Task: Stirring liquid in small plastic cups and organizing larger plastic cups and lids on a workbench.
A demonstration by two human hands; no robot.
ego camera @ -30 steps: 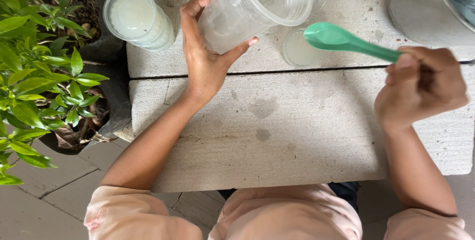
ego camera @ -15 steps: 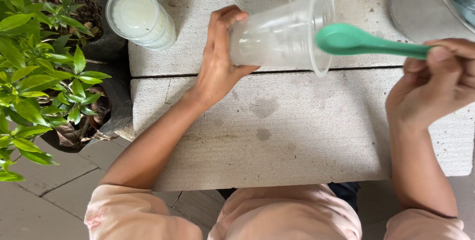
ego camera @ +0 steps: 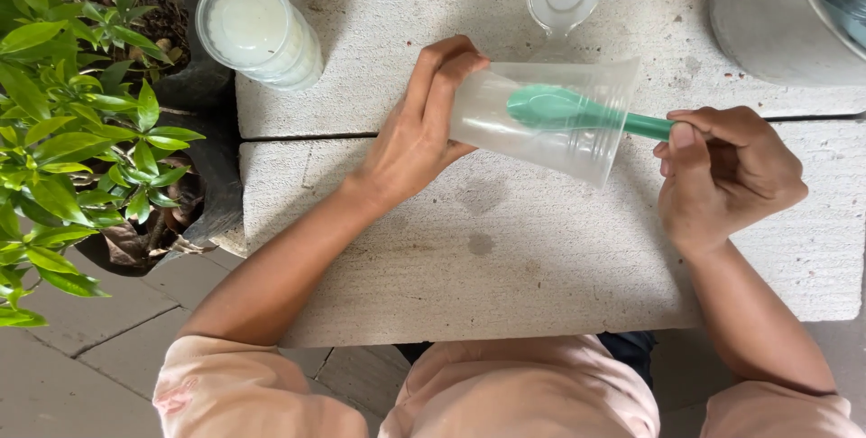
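Spoon now pushed inside the tipped cup; left hand grips its base, right hand pinches the handle. Hard scraping could crack it.

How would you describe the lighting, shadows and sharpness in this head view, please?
Head view: soft, even daylight; only faint shadows under the left hand and clear cup; no harsh glare on the cup; green spoon, right hand and plant sharp, without motion blur.
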